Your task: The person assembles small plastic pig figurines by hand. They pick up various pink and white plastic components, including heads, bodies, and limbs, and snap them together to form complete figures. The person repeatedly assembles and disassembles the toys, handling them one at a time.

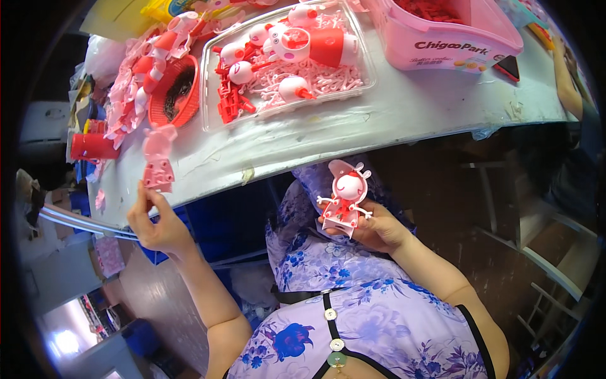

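My left hand (156, 224) pinches the lower edge of a pink plastic toy shell half (158, 158), raised over the table's near left edge. The shell's hollow inner side with small posts shows. In front of my body, my right hand (374, 228) is closed around a small pig toy figure (346, 201) that lies open. A white head with ears, thin white arms and a red inner part are visible in its pink shell. Part of my right fingers is hidden behind the toy.
A clear tray (208, 95) holds white heads, a larger red pig toy and many pink limbs. Left of it are a red basket (191, 104) of tiny dark parts and piled pink shells (123, 104). A pink tub (385, 44) stands right, near another person's arm (566, 85).
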{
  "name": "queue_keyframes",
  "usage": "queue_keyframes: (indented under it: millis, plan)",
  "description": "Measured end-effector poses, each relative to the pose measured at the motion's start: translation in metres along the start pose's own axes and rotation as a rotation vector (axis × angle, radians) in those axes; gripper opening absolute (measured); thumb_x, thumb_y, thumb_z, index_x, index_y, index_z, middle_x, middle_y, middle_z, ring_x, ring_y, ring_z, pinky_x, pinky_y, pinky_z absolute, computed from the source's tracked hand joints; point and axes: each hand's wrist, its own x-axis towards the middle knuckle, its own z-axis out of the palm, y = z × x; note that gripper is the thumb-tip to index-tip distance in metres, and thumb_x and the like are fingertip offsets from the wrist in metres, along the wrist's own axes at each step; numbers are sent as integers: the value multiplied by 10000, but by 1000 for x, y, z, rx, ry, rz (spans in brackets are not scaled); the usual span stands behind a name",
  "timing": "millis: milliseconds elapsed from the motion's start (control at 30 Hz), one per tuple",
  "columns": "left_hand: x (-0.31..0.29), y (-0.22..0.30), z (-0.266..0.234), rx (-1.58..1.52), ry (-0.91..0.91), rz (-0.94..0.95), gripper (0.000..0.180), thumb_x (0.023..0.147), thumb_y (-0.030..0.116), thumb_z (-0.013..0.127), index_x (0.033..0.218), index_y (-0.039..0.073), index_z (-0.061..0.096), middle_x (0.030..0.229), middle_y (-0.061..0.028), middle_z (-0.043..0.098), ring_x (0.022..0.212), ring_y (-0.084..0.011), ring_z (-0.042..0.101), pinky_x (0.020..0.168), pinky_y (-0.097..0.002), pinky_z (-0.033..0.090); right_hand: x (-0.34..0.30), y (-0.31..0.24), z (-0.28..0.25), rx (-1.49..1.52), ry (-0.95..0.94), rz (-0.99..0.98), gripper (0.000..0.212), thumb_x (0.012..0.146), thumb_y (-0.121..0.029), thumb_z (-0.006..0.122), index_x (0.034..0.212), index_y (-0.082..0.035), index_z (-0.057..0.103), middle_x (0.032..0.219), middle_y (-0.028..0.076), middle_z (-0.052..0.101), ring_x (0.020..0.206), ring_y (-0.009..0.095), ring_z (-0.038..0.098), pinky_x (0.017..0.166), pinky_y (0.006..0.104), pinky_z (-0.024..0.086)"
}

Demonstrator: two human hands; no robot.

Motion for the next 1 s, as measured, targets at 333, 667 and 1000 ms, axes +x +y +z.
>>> queue_keyframes:
  millis: [333,667,1000]
  plan:
    - [-24,18,1,-9,-327,223,378,674,-100,680,1015,63,700,956,-79,609,843,-199,591,773,-326,478,0,1,3,-88,30,12,739,811,-251,710,1380,16,321,1397,220,392,1233,389,457,1008,483,406]
    - [-11,17,17,-161,-483,-216,451,824,160,697,1231,35,548,1146,-138,582,1096,-295,515,951,-389,400,0,-1,3,-63,-20,30,708,832,-178,682,1385,28,290,1416,193,373,1238,315,467,1053,445,373]
    - [-14,31,21,-163,-414,-276,446,796,134,725,1195,17,564,1146,-138,581,1037,-268,538,918,-368,420,-3,-4,27,-111,-17,52,803,730,-325,782,1357,-30,377,1375,211,427,1223,357,481,988,474,435]
